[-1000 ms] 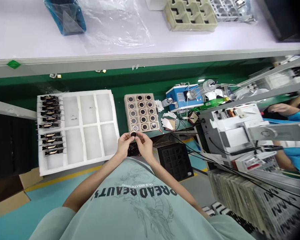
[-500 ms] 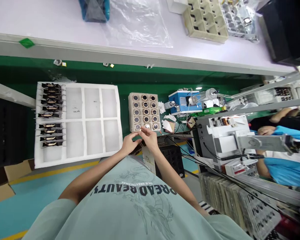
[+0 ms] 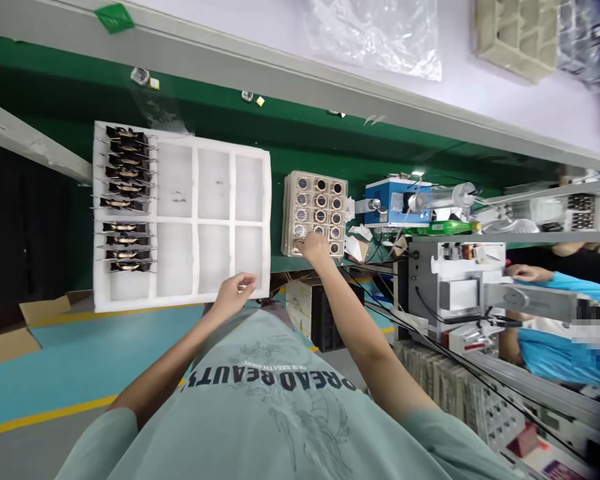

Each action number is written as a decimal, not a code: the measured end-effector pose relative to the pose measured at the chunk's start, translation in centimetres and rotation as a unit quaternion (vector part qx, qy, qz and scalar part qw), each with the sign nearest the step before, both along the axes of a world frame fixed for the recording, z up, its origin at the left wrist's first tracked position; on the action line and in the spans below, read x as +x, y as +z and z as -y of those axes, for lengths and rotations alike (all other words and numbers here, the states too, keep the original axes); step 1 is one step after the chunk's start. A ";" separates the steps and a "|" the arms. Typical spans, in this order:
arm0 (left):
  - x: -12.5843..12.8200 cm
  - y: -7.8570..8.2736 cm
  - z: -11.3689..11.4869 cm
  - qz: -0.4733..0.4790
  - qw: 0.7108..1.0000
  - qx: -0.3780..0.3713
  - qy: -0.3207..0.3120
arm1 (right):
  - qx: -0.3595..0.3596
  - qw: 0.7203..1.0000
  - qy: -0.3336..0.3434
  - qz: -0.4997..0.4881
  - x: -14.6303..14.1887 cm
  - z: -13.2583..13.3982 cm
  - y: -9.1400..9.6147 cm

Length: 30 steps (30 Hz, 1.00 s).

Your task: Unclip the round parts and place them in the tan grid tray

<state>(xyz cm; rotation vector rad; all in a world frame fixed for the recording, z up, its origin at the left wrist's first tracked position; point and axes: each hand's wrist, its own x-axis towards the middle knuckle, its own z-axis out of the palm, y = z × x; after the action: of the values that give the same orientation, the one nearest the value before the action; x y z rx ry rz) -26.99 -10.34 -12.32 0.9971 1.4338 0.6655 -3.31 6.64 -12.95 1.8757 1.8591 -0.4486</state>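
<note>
My right hand (image 3: 315,249) is over the front row of a clear plastic tray (image 3: 286,220), its fingers closed together at the front left cells. Whatever they grip, if anything, is hidden beneath them. The tray's cells hold round dark-faced parts with gold-coloured rims (image 3: 321,185). Over the front right corner of a white foam tray (image 3: 150,303) is my left hand (image 3: 234,295), its fingers loosely curved with a gap to the thumb and nothing visible in it. Several black parts with thin metal pins (image 3: 125,189) stand in a row in the foam tray's left column.
Right of the plastic tray stand a blue box-shaped device (image 3: 400,200), paper scraps (image 3: 354,248) and a green bottle (image 3: 445,228). A grey machine (image 3: 430,287) with cables is farther right, near another person's arm (image 3: 555,283). A shelf edge (image 3: 230,70) runs above the green bench.
My hands, together at the plastic tray's front edge before, are now apart. The left has moved left to the foam tray; the right reaches farther over the plastic tray. The view has shifted.
</note>
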 end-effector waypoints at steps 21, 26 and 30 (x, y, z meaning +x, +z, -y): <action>-24.1 4.4 -1.0 -0.479 0.846 0.148 -0.179 | 0.298 0.881 -0.242 -0.277 2.9 8.2 -4.6; -22.5 5.2 -2.2 -0.475 0.850 0.161 -0.163 | 0.210 0.858 -0.391 -0.260 7.6 14.7 -8.3; -21.0 5.6 -2.9 -0.463 0.855 0.190 -0.139 | 0.060 0.852 -0.471 -0.222 9.9 20.1 -13.1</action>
<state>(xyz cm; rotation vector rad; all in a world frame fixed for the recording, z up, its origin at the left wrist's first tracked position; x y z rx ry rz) -47.96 -7.49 -6.76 1.9712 1.9446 0.2266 6.60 -13.46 -26.04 2.8874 1.0395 -1.1783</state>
